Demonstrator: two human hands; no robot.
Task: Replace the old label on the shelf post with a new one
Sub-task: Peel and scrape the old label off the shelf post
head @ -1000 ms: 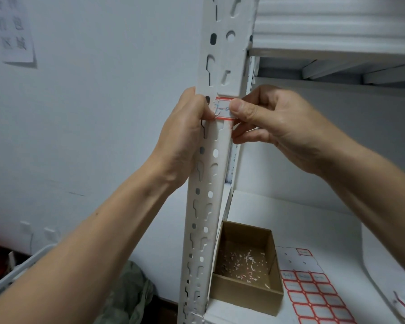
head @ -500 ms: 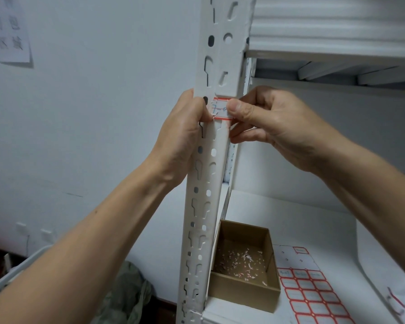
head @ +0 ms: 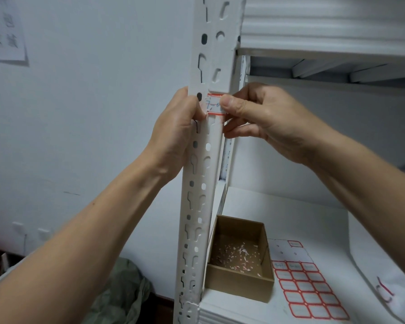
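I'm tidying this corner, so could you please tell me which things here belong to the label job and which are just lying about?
Part of the job:
- shelf post
- label on the post, under both hands' fingers
- sheet of labels
- cardboard box holding paper scraps
- left hand, right hand

Just lying about:
- paper notice on the wall
- green cloth on the floor
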